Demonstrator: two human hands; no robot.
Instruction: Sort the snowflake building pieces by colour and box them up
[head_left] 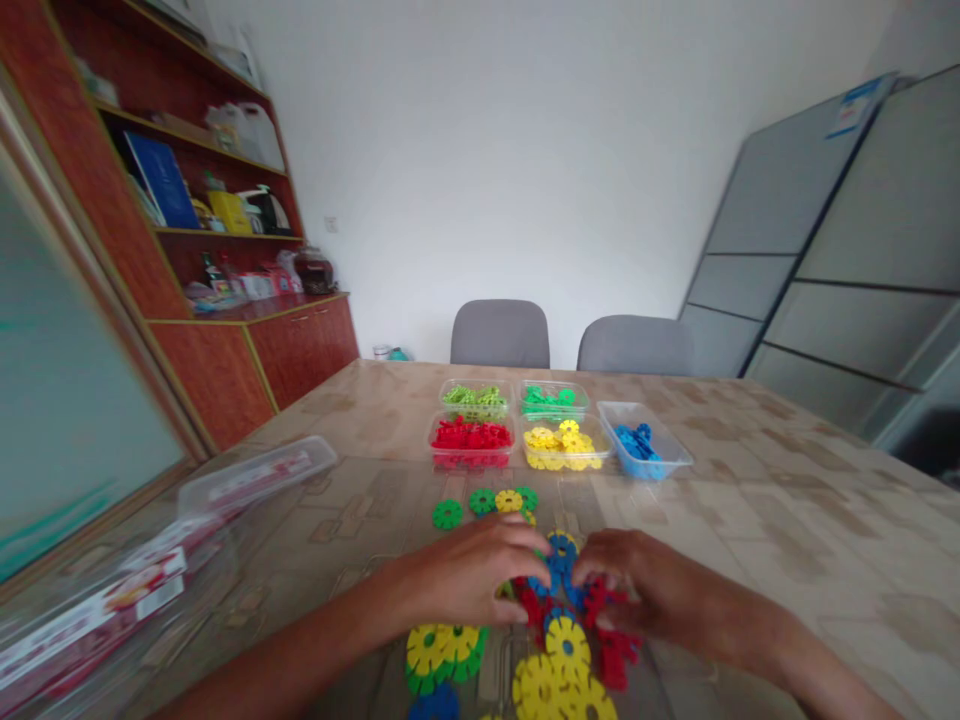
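My left hand (484, 570) curves around the left side of a cluster of blue notched discs (562, 560) and red notched discs (534, 612), thumb low and fingers above. From the right, my right hand (630, 570) pinches red and blue discs (597, 600) of the cluster, its fingertips partly hidden. Yellow notched discs (559, 685) lie just below the hands, with a few red discs (615, 665) to their right. By my left forearm is a group of yellow and green discs (446, 655) above a blue disc (435, 703). Beyond the left hand sit green discs (448, 514) and a yellow disc (508, 500).
Clear tubs of light green (476, 400), green (551, 399), red (471, 440), yellow (564, 445) and blue pieces (637, 445) stand farther back on the table (787, 510). Plastic lids (259, 472) lie at left. Two grey chairs (500, 332) stand behind the table.
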